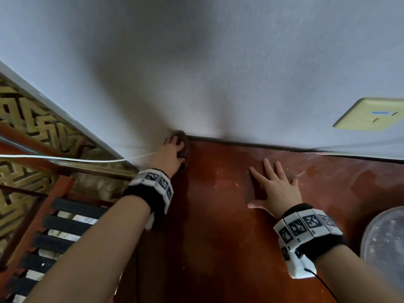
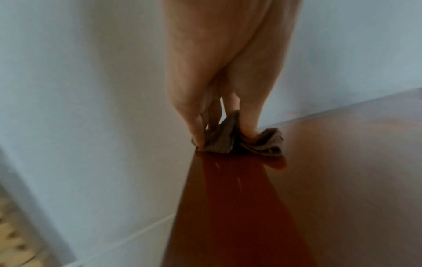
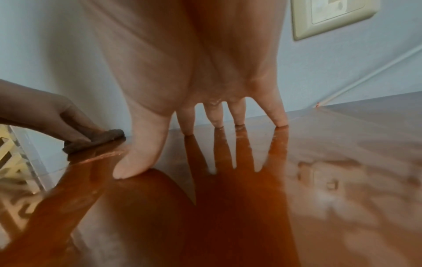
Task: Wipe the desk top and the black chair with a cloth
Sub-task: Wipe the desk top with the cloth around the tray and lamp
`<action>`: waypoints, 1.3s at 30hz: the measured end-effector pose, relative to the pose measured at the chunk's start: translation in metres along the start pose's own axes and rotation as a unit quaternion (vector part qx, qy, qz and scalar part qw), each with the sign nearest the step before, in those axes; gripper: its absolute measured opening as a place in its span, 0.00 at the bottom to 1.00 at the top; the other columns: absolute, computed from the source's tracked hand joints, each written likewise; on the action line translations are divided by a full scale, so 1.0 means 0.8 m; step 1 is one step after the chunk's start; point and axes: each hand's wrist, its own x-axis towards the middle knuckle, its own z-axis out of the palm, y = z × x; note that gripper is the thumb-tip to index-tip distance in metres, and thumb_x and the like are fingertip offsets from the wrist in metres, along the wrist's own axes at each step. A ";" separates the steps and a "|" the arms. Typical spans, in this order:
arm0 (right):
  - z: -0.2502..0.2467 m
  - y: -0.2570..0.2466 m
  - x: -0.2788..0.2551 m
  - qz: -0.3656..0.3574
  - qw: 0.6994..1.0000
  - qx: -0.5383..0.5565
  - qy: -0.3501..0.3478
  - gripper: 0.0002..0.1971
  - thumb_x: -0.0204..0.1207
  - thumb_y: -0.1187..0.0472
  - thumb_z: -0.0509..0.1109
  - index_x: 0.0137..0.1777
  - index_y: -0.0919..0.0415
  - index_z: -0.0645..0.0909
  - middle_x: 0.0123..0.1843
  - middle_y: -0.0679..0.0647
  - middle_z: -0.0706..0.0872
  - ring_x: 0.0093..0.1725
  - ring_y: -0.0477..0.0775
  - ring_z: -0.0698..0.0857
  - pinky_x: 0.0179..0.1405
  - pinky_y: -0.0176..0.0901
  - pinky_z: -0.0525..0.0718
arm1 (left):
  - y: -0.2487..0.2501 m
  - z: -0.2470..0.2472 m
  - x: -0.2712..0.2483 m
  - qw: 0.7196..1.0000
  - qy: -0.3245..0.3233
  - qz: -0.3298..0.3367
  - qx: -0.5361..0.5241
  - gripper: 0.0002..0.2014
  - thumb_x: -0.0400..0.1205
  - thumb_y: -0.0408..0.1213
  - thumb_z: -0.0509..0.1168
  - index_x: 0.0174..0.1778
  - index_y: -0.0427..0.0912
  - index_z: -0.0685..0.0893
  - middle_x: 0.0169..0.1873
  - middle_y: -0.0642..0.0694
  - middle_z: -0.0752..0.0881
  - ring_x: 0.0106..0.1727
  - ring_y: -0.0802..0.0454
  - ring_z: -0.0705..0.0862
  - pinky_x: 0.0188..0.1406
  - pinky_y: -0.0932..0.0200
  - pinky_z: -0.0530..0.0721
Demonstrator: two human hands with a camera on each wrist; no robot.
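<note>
— Pale blue-grey wall [image 1: 218, 62] fills the background, and a glossy reddish-brown wooden bench [image 1: 218, 215] butts right against it. Taking that bench as the landmark, what lies off its left edge?

— A gold-and-black patterned carpet [image 1: 26, 119], and nearer the viewer a chair with a red-brown frame and black slats [image 1: 65, 226]. A thin white cable [image 1: 65, 159] runs along the wall just beside the bench's far left corner.

— And on the corner itself?

— A small crumpled brown cloth [image 2: 230, 140], lying on the bench top at its far left corner, right at the wall. The left hand [image 1: 171, 157] presses down on it; its grip is closed round the cloth, fingers [image 2: 198, 130] and thumb curled into the folds.

— Further right along the bench?

— The right hand [image 1: 275, 191] rests flat near the middle of the bench, well apart from the cloth. Its grip is wide, fingers [image 3: 214, 117] spread straight with the tips on the wood, holding nothing. The polish mirrors them.

— Anything beyond that?

— A cream rectangular wall plate [image 1: 369, 114] on the wall above the bench's right part, and a round translucent lid-like object [image 1: 384, 243] at the bench's right edge; I cannot tell what it is.
</note>
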 end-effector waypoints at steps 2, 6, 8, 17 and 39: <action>0.000 0.000 0.001 -0.001 1.000 -0.001 -0.003 0.51 0.66 0.33 0.70 0.81 0.37 0.42 0.84 0.49 0.34 0.83 0.58 0.35 0.76 0.73 0.55 | -0.005 -0.012 0.013 0.999 -0.013 -0.032 0.031 0.28 0.83 0.36 0.63 0.80 0.41 0.64 0.82 0.39 0.54 0.83 0.42 0.53 0.78 0.55 0.54; 0.000 0.002 0.004 -0.002 1.000 -0.002 -0.004 0.51 0.65 0.32 0.70 0.82 0.37 0.41 0.84 0.49 0.33 0.83 0.58 0.35 0.76 0.74 0.55 | 0.035 0.014 -0.017 0.995 -0.026 0.084 0.037 0.28 0.83 0.35 0.62 0.80 0.43 0.64 0.83 0.43 0.52 0.84 0.47 0.48 0.78 0.55 0.58; 0.001 0.002 0.004 -0.003 1.000 -0.004 -0.004 0.51 0.65 0.32 0.70 0.82 0.37 0.41 0.84 0.49 0.33 0.83 0.58 0.34 0.76 0.74 0.55 | 0.065 0.038 -0.042 0.985 -0.052 0.166 0.001 0.27 0.83 0.32 0.61 0.80 0.44 0.65 0.83 0.47 0.52 0.84 0.51 0.45 0.77 0.57 0.59; -0.010 0.044 -0.005 0.027 0.999 0.039 -0.007 0.53 0.65 0.37 0.75 0.82 0.38 0.43 0.84 0.45 0.35 0.83 0.54 0.36 0.77 0.72 0.54 | 0.050 0.021 -0.007 0.999 -0.015 0.015 0.027 0.27 0.85 0.34 0.58 0.81 0.44 0.62 0.83 0.44 0.51 0.84 0.46 0.49 0.76 0.50 0.62; -0.009 0.046 -0.004 0.023 0.999 0.043 -0.008 0.55 0.64 0.37 0.75 0.82 0.40 0.41 0.84 0.45 0.35 0.83 0.55 0.35 0.75 0.72 0.54 | 0.168 0.059 -0.040 0.995 -0.019 0.100 0.022 0.26 0.86 0.32 0.56 0.81 0.43 0.60 0.84 0.44 0.49 0.84 0.46 0.44 0.76 0.56 0.62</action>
